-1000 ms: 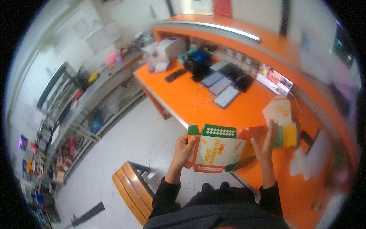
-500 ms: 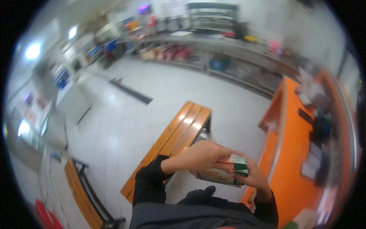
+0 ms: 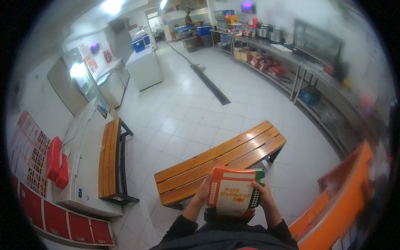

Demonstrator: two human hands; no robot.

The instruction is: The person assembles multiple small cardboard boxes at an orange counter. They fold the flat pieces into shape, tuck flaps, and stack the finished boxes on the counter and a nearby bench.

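Note:
In front of my body I hold a stack of thin, printed paper or card packets (image 3: 230, 194), white with orange and green ends; their exact kind cannot be made out. My left hand (image 3: 203, 191) grips the stack's left edge, its fingers mostly hidden behind it. My right hand (image 3: 262, 194) is closed on the right edge, thumb over the front and fingers behind. At the upper right corner, layers of the stack fan slightly apart. Just beyond it stands a slatted wooden bench (image 3: 221, 162).
A second wooden bench (image 3: 109, 160) stands at left beside a white chest freezer (image 3: 83, 166) with red cases (image 3: 55, 160) on top. An orange counter (image 3: 346, 204) is close on my right. A long steel table (image 3: 287, 56) lines the right wall. Far off, a person (image 3: 188, 18) stands.
My view has swung left, bringing the freezer and far room into sight. My hands have moved apart to the stack's two sides, and its printed front is now turned up toward me.

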